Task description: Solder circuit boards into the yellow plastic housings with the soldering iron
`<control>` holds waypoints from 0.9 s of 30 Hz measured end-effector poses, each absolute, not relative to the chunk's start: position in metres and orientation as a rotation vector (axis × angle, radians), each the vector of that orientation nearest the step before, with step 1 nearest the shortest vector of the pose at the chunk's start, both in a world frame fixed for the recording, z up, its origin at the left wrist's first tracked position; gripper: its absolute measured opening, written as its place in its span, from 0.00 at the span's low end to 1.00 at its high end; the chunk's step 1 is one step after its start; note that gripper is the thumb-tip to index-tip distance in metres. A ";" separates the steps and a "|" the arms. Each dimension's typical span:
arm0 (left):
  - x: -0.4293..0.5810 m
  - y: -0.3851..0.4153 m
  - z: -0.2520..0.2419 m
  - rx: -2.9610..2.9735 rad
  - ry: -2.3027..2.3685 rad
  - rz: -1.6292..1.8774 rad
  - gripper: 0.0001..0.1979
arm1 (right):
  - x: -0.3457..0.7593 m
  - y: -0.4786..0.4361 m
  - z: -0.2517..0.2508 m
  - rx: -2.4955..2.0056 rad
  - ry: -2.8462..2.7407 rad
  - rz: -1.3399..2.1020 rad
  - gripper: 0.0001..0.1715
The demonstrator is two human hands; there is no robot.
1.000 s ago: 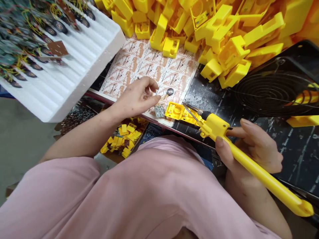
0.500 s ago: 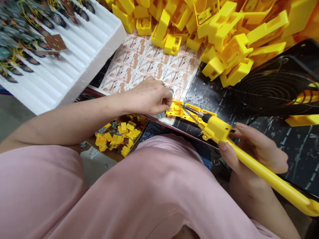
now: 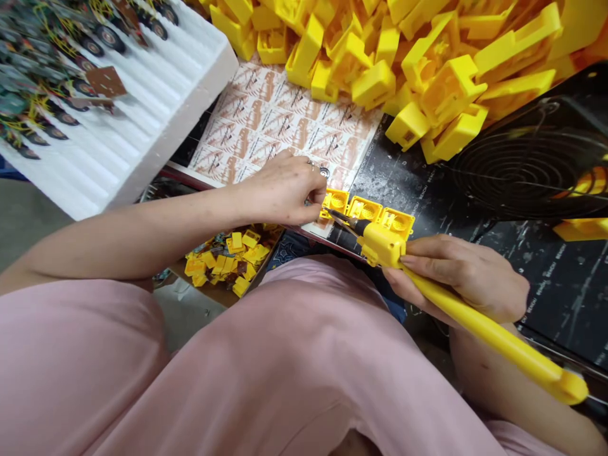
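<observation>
Right hand (image 3: pixel 460 275) closes firmly around a long yellow-bodied tool (image 3: pixel 475 320), its thin metal tip (image 3: pixel 339 218) angled forward to meet a row of three yellow plastic housings (image 3: pixel 363 209) lying on a black work mat (image 3: pixel 427 202). Left hand (image 3: pixel 285 190) curls in a narrow pinch at the nearest housing, whatever it holds hidden, beside a small round metal part (image 3: pixel 324 172) on a printed sheet (image 3: pixel 285 120). A heap of yellow housings (image 3: pixel 451 88) and a white foam tray (image 3: pixel 190 95) of wired circuit boards seem placed within easy reach.

White foam tray (image 3: pixel 156 120) of wired circuit boards (image 3: pixel 42 82) — printed paper sheet (image 3: pixel 285 120) just beside it
</observation>
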State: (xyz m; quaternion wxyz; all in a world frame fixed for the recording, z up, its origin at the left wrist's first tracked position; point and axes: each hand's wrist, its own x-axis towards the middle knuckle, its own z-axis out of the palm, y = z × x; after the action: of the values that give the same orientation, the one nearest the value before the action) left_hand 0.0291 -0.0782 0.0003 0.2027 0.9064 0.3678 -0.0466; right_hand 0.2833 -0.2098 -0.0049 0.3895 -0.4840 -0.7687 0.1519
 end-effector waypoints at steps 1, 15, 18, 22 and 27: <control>0.030 -0.079 0.000 2.533 1.035 -0.138 0.08 | 0.282 -0.207 -0.001 -1.111 -2.040 0.335 0.14; 0.031 -0.076 -0.002 2.569 1.007 -0.119 0.06 | 0.284 -0.202 0.014 -0.865 -2.212 0.287 0.11; 0.031 -0.077 -0.002 2.565 1.019 -0.147 0.07 | 0.289 -0.209 0.016 -1.021 -2.177 0.348 0.09; 0.032 -0.077 0.001 2.588 1.004 -0.204 0.08 | 0.289 -0.217 0.017 -1.142 -2.114 0.362 0.17; 0.035 -0.074 0.003 2.598 1.027 -0.268 0.08 | 0.291 -0.218 0.011 -1.158 -2.151 0.307 0.15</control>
State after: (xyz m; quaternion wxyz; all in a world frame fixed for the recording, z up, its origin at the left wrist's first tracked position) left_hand 0.0349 -0.0741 0.0033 0.1665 0.9128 0.3609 -0.0943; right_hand 0.2909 -0.2177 0.0111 0.3333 -0.4433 -0.8238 0.1176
